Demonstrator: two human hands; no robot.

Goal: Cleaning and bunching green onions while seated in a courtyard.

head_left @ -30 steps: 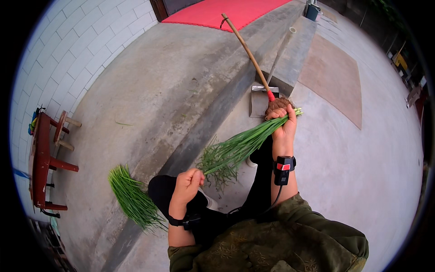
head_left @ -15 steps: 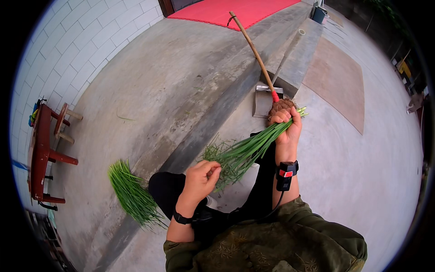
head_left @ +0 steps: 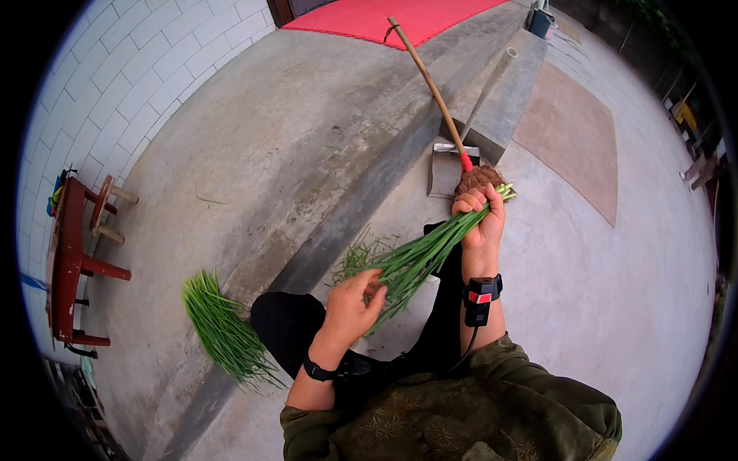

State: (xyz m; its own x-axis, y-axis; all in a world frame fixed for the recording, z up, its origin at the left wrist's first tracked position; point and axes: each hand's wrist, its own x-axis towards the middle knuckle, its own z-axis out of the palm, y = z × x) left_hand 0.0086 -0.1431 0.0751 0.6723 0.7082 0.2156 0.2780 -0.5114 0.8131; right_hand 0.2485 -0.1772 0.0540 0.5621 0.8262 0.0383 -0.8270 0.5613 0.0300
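Observation:
My right hand (head_left: 483, 219) is closed around the pale stem end of a bunch of garlic chives (head_left: 430, 250). The long green leaves slant down and left from that fist. At their lower left edge is my left hand (head_left: 352, 307), its fingers loosely bent and apart, the tips against the outer leaves. A second pile of chives (head_left: 227, 330) lies on the concrete step to the left of my knee. Loose trimmed bits of leaf (head_left: 365, 255) are scattered on the ground behind the held bunch.
A broom (head_left: 434, 88) with a wooden handle and brown bristles stands beyond my right hand, by a metal dustpan (head_left: 444, 170). The concrete step edge (head_left: 361, 207) runs diagonally past my knees. At the left are a red bench (head_left: 71, 257) and a small wooden stool (head_left: 108, 207).
My left hand has moved right and slightly down to the leaves, and its pinched fingers have loosened. My right hand still holds the bunch, shifted slightly left.

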